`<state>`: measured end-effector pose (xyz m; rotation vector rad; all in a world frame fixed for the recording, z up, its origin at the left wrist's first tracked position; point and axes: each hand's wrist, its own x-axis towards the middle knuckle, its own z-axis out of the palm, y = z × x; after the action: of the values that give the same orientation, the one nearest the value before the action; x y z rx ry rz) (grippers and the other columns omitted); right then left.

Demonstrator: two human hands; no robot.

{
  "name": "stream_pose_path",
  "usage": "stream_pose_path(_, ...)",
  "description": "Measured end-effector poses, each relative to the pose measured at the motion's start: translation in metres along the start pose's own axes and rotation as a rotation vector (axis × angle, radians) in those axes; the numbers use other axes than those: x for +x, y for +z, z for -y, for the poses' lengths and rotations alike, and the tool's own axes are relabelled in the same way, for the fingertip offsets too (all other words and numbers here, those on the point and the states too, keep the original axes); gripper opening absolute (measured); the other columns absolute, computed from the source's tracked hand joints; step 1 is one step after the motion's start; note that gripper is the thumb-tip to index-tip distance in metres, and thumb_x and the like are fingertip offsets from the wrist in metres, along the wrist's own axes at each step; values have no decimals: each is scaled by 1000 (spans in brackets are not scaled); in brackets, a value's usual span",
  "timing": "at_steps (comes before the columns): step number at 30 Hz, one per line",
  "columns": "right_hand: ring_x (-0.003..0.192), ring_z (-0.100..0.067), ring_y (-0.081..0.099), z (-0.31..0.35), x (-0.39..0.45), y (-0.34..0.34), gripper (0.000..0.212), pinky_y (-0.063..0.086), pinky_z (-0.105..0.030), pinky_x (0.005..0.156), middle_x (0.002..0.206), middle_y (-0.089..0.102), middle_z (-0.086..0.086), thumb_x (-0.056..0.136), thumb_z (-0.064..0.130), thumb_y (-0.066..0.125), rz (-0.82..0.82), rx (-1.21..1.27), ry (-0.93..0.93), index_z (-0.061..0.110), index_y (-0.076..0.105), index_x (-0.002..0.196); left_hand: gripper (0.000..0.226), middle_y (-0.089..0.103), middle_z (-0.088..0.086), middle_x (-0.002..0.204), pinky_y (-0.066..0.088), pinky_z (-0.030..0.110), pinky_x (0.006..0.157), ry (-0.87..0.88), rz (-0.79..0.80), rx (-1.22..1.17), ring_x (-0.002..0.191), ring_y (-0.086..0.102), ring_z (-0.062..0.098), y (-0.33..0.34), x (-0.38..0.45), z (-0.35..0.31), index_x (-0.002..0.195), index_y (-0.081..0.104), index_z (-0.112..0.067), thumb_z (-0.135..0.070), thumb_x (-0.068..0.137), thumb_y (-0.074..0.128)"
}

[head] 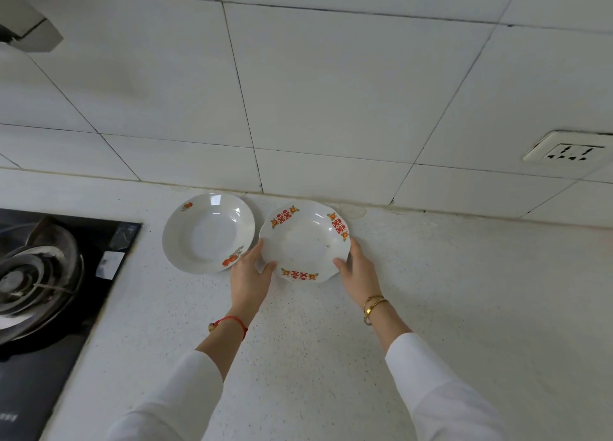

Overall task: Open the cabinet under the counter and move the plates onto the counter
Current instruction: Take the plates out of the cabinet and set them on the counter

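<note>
White glazed ceramic fills the space between your palms: you hold the scallop-edged white plate with red double-happiness emblems (305, 240) by its near rim, your left hand (249, 276) clasping the left edge with the thumb laid over the lip, your right hand (358, 271) clasping the right edge the same way. Whether the plate's base already rests on the pale speckled stone counter (447, 308) or sits just above it cannot be told from this angle. Just to the left of your left-hand grip lies the round white deep plate with orange fruit decals (208, 232), flat on the counter, its rim just beside the held plate; contact between them is unclear. Beyond both grips the counter meets the white tiled wall (331, 92). Well off to the left of your left wrist sits the black glass gas hob (43, 357). Up and to the right of your right hand, a white wall socket (564, 152) sits in the tiles.
</note>
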<state>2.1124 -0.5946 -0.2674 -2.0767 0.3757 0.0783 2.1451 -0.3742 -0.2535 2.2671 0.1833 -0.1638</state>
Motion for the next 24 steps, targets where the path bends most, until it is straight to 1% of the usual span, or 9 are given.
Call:
stream_pose_path(5,125,-15,52,1,0,1,58,46,-22,93,136,56,0,92,25,59,-2,-33,19,23,33,144,67,48,7,145,30,50,111,24,39,33,137,39,32,-2,-2,0,147,37,-16,-21,88,68)
stream_pose_path(7,128,-20,51,4,0,-1,58,48,-30,99,139,53,-3,94,29,56,4,-67,24,19,31,145,68,43,7,149,29,50,111,49,77,41,140,35,32,-4,-5,-1,149,33,-15,-23,89,66)
stream_pose_path(9,136,-26,44,7,-2,-4,63,45,-42,107,148,42,-8,96,37,50,-4,-119,68,14,25,149,69,39,6,152,29,48,112,61,111,24,141,32,30,-8,-10,-2,150,30,-15,-26,90,64)
stream_pose_path(10,140,-27,37,8,-4,-6,67,41,-43,111,154,34,-10,97,40,48,-19,-148,96,12,20,151,69,38,5,152,29,47,112,67,113,24,142,32,29,-11,-12,-2,150,30,-15,-27,91,63)
stream_pose_path(12,145,-28,27,11,-11,-10,70,32,-42,113,158,24,-10,97,43,44,-50,-191,111,11,15,152,67,39,5,152,29,44,112,97,97,44,141,33,27,-18,-18,-4,149,32,-16,-29,91,63)
stream_pose_path(18,148,-27,19,27,-42,-21,65,27,-40,116,158,23,-14,99,41,41,-55,-239,33,10,18,151,58,45,3,148,31,42,113,226,96,159,139,37,23,-47,-44,-7,146,39,-20,-29,93,60)
stream_pose_path(20,146,-26,23,35,-55,-24,64,30,-37,113,156,26,-13,99,40,41,-60,-246,-3,9,20,150,54,48,4,145,33,41,112,279,59,178,138,39,23,-59,-57,-10,144,43,-21,-26,93,60)
stream_pose_path(22,139,-26,33,44,-71,-28,58,35,-28,103,149,36,-12,99,38,43,-72,-253,-58,11,26,147,51,50,3,144,35,39,111,321,24,184,137,40,21,-73,-72,-14,142,46,-20,-24,93,60)
stream_pose_path(24,134,-24,39,53,-87,-32,54,32,-22,96,143,43,-11,99,35,44,-86,-258,-117,12,30,145,49,52,2,141,37,37,110,357,-3,180,134,43,20,-87,-90,-16,140,48,-19,-21,92,61)
